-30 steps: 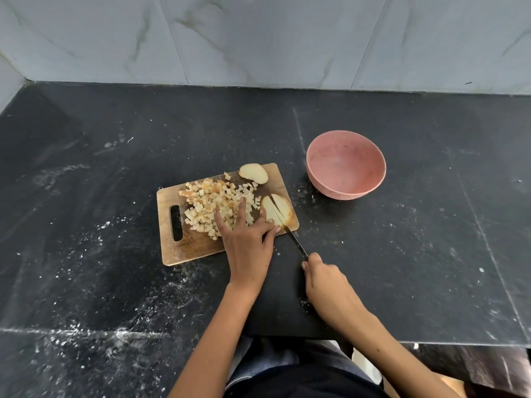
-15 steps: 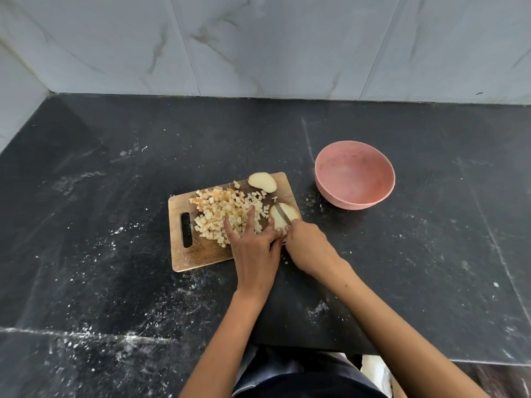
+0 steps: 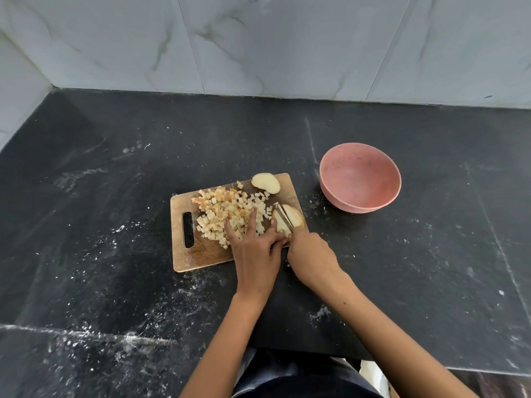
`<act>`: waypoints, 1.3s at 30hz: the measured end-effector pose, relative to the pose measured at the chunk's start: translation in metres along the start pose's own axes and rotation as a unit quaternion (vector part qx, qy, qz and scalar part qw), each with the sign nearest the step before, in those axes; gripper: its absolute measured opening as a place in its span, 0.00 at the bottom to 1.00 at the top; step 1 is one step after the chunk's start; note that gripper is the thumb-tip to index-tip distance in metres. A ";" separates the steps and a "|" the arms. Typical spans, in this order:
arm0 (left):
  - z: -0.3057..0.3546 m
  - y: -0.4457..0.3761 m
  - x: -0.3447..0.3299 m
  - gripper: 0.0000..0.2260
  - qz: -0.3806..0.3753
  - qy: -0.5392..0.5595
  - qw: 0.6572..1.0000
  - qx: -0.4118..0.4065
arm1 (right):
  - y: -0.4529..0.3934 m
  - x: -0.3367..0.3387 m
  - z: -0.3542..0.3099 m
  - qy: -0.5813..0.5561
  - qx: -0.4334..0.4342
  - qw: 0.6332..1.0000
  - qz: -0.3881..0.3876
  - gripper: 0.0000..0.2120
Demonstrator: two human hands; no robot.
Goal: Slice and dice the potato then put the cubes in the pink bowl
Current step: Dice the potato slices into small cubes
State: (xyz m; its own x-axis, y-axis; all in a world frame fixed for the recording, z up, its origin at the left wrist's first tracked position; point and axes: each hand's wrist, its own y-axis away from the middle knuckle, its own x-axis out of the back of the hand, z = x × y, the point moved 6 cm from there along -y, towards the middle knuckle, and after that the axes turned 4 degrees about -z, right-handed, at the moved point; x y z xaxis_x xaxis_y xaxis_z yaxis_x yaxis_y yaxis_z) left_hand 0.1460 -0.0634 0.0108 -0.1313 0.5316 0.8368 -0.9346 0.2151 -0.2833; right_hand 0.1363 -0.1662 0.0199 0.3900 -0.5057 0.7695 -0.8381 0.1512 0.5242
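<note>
Right hand is curled round the knife handle (handle itself hidden under the fingers); the blade lies in a cut through the potato piece at the board's near right corner. Left hand lies flat with fingers spread: forefingers reach into the cubes, the outer fingers press the potato piece from its left side, just beside the blade.

Step in hand, by my reading: slicing, late stage. Most of the potato is already diced.

Next move calls for finishing this cut, then crosscutting the slices, keeping the left fingertips clear of the edge.

The cubes are heaped mid-board, under and ahead of the left hand. One end piece sits uncut at the far edge.

Bowl stands right of the board, apart from it, with no cubes inside.
</note>
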 end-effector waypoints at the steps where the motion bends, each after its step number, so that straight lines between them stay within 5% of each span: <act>1: 0.000 -0.001 0.002 0.08 0.003 -0.006 1.000 0.002 | -0.001 0.000 -0.002 0.009 -0.002 1.000 0.003 0.11; 7: 0.001 -0.001 0.001 0.07 0.000 -0.020 1.000 0.016 | 0.016 -0.016 0.015 0.073 -0.021 0.997 -0.023 0.17; 14: -0.006 0.000 -0.006 0.04 -0.017 -0.020 0.999 0.024 | 0.053 -0.030 0.048 0.059 -0.024 0.997 -0.054 0.03; 23: -0.001 -0.001 0.000 0.05 -0.007 -0.033 0.999 0.005 | 0.011 -0.013 0.018 0.011 -0.001 1.000 -0.025 0.14; 29: -0.001 0.001 0.000 0.05 -0.003 -0.031 1.000 0.004 | 0.039 -0.024 0.039 0.041 -0.012 0.998 -0.035 0.04; 39: -0.001 0.004 0.001 0.03 0.010 -0.011 1.000 0.000 | 0.060 0.000 0.039 -0.021 0.033 0.999 -0.008 0.12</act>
State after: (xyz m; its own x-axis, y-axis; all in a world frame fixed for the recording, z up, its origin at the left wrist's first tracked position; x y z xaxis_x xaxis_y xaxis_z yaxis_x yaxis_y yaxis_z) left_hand 0.1429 -0.0610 0.0099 -0.1581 0.5176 0.8409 -0.9318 0.2036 -0.3005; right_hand 0.0709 -0.1898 0.0369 0.3889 -0.5426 0.7446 -0.8559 0.0863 0.5099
